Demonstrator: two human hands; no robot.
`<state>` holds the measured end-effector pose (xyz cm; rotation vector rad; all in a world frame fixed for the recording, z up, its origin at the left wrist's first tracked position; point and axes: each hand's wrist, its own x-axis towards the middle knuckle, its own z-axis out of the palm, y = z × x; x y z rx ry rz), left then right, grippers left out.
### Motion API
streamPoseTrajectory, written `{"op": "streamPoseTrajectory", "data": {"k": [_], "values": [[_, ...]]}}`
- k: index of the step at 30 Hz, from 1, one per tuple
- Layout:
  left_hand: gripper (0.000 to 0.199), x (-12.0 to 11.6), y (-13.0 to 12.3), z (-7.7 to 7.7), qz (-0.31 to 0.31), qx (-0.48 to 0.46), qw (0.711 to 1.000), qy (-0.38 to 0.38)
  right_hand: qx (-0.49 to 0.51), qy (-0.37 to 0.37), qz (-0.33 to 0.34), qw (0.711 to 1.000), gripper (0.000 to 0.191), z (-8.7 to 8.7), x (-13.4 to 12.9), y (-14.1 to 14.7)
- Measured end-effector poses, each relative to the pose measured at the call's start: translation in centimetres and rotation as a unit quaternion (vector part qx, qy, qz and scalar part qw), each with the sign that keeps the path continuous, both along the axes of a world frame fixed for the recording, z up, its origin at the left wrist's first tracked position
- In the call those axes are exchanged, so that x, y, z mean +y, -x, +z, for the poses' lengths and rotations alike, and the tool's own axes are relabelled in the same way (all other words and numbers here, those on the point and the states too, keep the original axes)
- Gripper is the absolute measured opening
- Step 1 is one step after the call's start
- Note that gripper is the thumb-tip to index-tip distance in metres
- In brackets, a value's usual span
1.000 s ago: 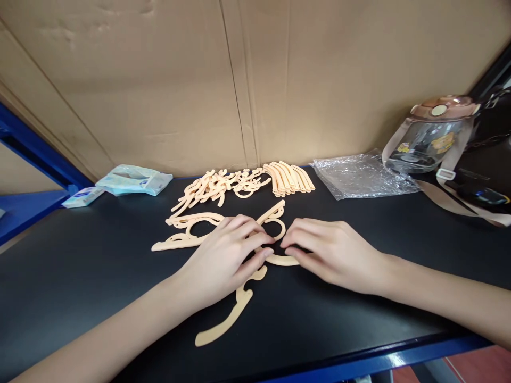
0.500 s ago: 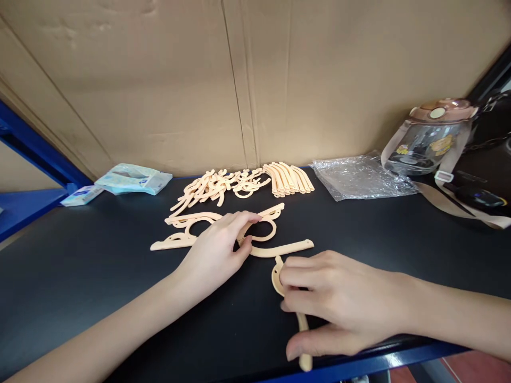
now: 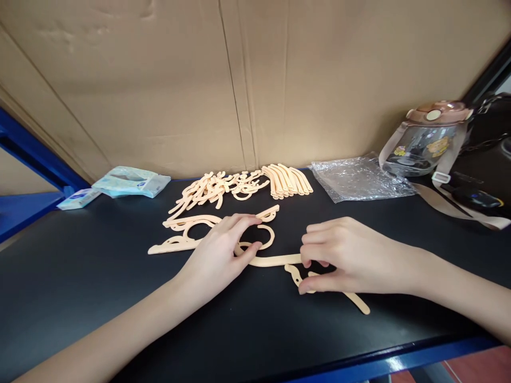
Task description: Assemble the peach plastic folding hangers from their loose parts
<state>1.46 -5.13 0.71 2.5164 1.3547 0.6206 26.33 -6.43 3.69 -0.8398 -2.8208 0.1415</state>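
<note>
Near the middle of the black table, my left hand (image 3: pixel 229 242) pinches the joined end of a beige plastic piece with a ring (image 3: pixel 271 236) and a long curved arm (image 3: pixel 275 260). My right hand (image 3: pixel 343 258) is at the far end of that arm, fingers curled over it, thumb lower down. Beneath the right hand lies a loose small hooked piece (image 3: pixel 293 274), and a straight strip (image 3: pixel 359 303) sticks out toward the front. Another assembled beige piece (image 3: pixel 173 246) rests left of my left hand, partly hidden by it.
Piles of beige hooked parts (image 3: pixel 205 189) and curved bars (image 3: pixel 287 181) lie at the back. Blue tissue packs (image 3: pixel 131 181) are back left. A clear plastic bag (image 3: pixel 359 178) and a strapped bottle (image 3: pixel 427 141) stand back right, beside a dark bag (image 3: pixel 489 165).
My right hand has moved up and away from the table's front edge to the long arm's end. The small piece and strip beneath it have shifted and turned. My left hand keeps its hold.
</note>
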Motion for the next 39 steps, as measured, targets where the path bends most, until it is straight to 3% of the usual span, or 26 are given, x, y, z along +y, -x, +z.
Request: {"op": "streamPoseTrajectory", "data": {"k": [6, 13, 15, 19, 21, 29, 34, 39], "values": [[0.037, 0.4, -0.3, 0.2, 0.011, -0.006, 1.000, 0.004, -0.016, 0.033, 0.014, 0.999, 0.022, -0.3, -1.0, 0.6], [0.028, 0.5, -0.4, 0.4, 0.010, -0.012, 1.000, 0.012, 0.001, 0.174, -0.012, 0.985, 0.004, 1.1, -1.1, -0.4], [0.028, 0.5, -0.4, 0.4, 0.006, -0.008, 1.000, 0.010, 0.024, 0.146, -0.022, 0.989, 0.004, 1.5, -0.7, -0.9], [0.026, 0.2, -0.3, 0.6, -0.012, 0.000, 0.999, -0.037, 0.062, -0.027, -0.068, 0.995, 0.006, 1.4, 0.8, -2.0], [0.023, -0.4, -0.5, 0.8, -0.028, 0.002, 0.997, -0.065, 0.069, -0.072, -0.088, 0.991, 0.006, 1.1, 1.5, -2.4], [0.043, -1.7, -3.5, 0.6, -0.125, 0.078, 0.987, -0.061, 0.050, 0.039, -0.104, 0.993, 0.007, 0.6, 2.0, -2.3], [0.011, -1.0, -4.1, 0.0, -0.186, 0.037, 0.981, -0.034, 0.041, 0.061, -0.105, 0.992, 0.004, 0.3, 1.8, -2.3], [0.004, -1.1, -3.6, 0.1, -0.158, -0.027, 0.987, -0.022, 0.042, 0.080, -0.092, 0.992, 0.003, 0.4, 1.5, -2.1]]}}
